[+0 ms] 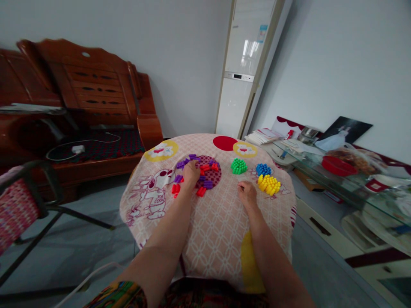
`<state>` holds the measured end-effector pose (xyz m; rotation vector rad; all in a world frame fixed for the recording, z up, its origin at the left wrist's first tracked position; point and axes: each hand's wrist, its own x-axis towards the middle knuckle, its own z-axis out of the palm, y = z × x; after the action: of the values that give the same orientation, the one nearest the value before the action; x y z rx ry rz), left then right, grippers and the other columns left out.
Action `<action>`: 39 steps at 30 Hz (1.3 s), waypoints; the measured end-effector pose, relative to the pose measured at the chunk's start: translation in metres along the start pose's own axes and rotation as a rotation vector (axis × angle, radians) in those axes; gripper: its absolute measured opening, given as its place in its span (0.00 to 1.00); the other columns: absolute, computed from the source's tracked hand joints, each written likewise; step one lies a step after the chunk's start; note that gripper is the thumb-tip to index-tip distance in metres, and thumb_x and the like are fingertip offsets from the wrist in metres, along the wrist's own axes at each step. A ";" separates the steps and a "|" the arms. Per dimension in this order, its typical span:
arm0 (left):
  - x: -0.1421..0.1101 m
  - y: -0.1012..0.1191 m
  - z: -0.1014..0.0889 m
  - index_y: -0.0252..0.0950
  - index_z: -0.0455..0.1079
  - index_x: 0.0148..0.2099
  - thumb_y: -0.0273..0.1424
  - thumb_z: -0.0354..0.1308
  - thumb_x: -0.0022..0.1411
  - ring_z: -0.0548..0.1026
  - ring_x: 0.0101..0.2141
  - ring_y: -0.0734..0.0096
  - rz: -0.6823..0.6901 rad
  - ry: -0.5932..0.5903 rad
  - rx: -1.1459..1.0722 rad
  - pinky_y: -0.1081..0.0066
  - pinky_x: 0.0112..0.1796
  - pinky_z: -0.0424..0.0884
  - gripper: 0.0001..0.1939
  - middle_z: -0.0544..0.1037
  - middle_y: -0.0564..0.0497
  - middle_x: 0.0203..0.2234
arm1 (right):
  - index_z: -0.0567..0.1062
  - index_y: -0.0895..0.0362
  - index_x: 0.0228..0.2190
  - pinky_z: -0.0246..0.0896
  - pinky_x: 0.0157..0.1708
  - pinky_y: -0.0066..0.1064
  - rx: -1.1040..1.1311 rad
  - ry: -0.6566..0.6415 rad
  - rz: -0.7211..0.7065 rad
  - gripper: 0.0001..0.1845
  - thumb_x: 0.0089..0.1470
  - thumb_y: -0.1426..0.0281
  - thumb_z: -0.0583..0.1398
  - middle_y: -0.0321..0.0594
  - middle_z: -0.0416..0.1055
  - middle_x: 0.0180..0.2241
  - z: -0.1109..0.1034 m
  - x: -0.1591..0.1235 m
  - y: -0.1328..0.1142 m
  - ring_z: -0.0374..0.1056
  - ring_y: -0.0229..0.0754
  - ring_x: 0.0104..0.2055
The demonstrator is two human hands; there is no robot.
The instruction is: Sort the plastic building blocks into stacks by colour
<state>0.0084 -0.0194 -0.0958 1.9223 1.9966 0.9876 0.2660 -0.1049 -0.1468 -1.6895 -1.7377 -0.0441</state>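
pale walls (189, 64) stand behind the whole scene, meeting in a corner. at the far left is a chair (19, 209) with a pink woven cover, near a carved wooden bench (96, 85) with a dark patterned pad (125, 145). a white charger (78, 149) and its cord lie on the pad.

next comes the desk (224, 252), spread with a pinkish cloth (208, 222) printed with cartoon figures and pale rings. on its left part, purple pieces (182, 163) and red pieces (175, 188) lie scattered in small groups, some of them on a dark red round patch (215, 175) of the cloth. the person's left hand (192, 170) reaches in among them, fingers bent downward and close together by the purple ones; whether it pinches one cannot be told.

beyond the desk a tall white air conditioner (236, 102) stands in the corner. to the right of the patch sits a tight green bunch (238, 166) of pieces. just below and right of it, the right hand (248, 194) is loosely curled over the cloth, fingers folded in; what it may hold is hidden. past it are a blue bunch (263, 170) and, touching or just in front, a yellow bunch (269, 184).

farthest right, a glass-topped cabinet (324, 184) carries stacked papers (262, 136) and a red bowl (338, 166).
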 end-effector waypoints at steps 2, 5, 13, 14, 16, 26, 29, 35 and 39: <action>0.000 0.010 0.007 0.32 0.68 0.61 0.25 0.53 0.62 0.73 0.55 0.59 0.078 -0.063 0.048 0.66 0.54 0.68 0.24 0.75 0.39 0.54 | 0.76 0.56 0.24 0.57 0.38 0.31 -0.013 -0.003 -0.001 0.10 0.52 0.76 0.56 0.43 0.75 0.30 0.000 0.000 0.000 0.65 0.43 0.36; 0.003 0.028 0.019 0.32 0.66 0.62 0.29 0.54 0.64 0.73 0.55 0.58 0.133 -0.131 0.093 0.67 0.53 0.68 0.24 0.75 0.38 0.54 | 0.75 0.56 0.24 0.56 0.38 0.31 -0.029 -0.012 -0.006 0.10 0.52 0.76 0.56 0.42 0.74 0.30 0.000 0.000 -0.001 0.65 0.43 0.36; 0.017 0.052 0.041 0.34 0.73 0.49 0.33 0.52 0.66 0.76 0.47 0.54 0.131 -0.190 0.208 0.64 0.45 0.69 0.14 0.79 0.39 0.44 | 0.76 0.56 0.25 0.57 0.39 0.31 -0.025 0.003 0.007 0.09 0.51 0.77 0.57 0.42 0.75 0.31 0.002 0.000 -0.001 0.66 0.43 0.37; 0.018 0.052 0.044 0.35 0.72 0.49 0.33 0.53 0.65 0.76 0.46 0.55 0.142 -0.192 0.189 0.65 0.44 0.69 0.13 0.79 0.40 0.43 | 0.77 0.57 0.26 0.57 0.39 0.31 -0.026 0.001 0.009 0.09 0.51 0.77 0.57 0.43 0.75 0.31 0.002 0.000 -0.001 0.66 0.43 0.37; 0.019 0.051 0.048 0.35 0.72 0.49 0.35 0.54 0.65 0.77 0.44 0.57 0.152 -0.197 0.150 0.67 0.42 0.69 0.14 0.80 0.42 0.42 | 0.77 0.57 0.26 0.57 0.39 0.31 -0.032 -0.004 0.019 0.09 0.52 0.77 0.57 0.43 0.75 0.31 0.002 0.001 -0.001 0.66 0.43 0.37; 0.013 0.061 0.045 0.35 0.74 0.47 0.36 0.61 0.58 0.77 0.42 0.60 0.223 -0.198 0.149 0.71 0.38 0.68 0.16 0.80 0.43 0.40 | 0.77 0.57 0.26 0.56 0.41 0.31 -0.024 -0.015 0.032 0.09 0.52 0.77 0.57 0.42 0.75 0.31 0.000 0.001 -0.004 0.65 0.43 0.38; -0.003 0.071 0.041 0.34 0.76 0.42 0.34 0.58 0.60 0.76 0.44 0.58 0.299 -0.170 0.164 0.68 0.41 0.68 0.11 0.80 0.42 0.40 | 0.77 0.57 0.26 0.57 0.41 0.31 0.006 0.004 0.055 0.09 0.51 0.77 0.58 0.43 0.75 0.31 0.000 0.001 -0.006 0.66 0.43 0.38; -0.033 0.084 0.044 0.32 0.76 0.38 0.31 0.61 0.56 0.78 0.35 0.66 0.194 -0.246 -0.171 0.72 0.36 0.69 0.08 0.81 0.45 0.33 | 0.79 0.57 0.31 0.61 0.44 0.33 0.127 0.076 0.102 0.12 0.53 0.76 0.55 0.45 0.76 0.34 -0.004 0.000 -0.009 0.69 0.45 0.41; -0.047 0.086 0.056 0.32 0.75 0.35 0.28 0.64 0.51 0.76 0.27 0.72 0.168 -0.378 -0.502 0.75 0.29 0.68 0.08 0.80 0.51 0.25 | 0.79 0.58 0.38 0.64 0.44 0.34 0.254 0.098 0.091 0.13 0.57 0.70 0.55 0.46 0.78 0.37 -0.012 -0.001 -0.014 0.72 0.45 0.41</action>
<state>0.1163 -0.0512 -0.1025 1.8346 1.2557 0.9592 0.2589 -0.1134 -0.1325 -1.5514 -1.5233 0.1284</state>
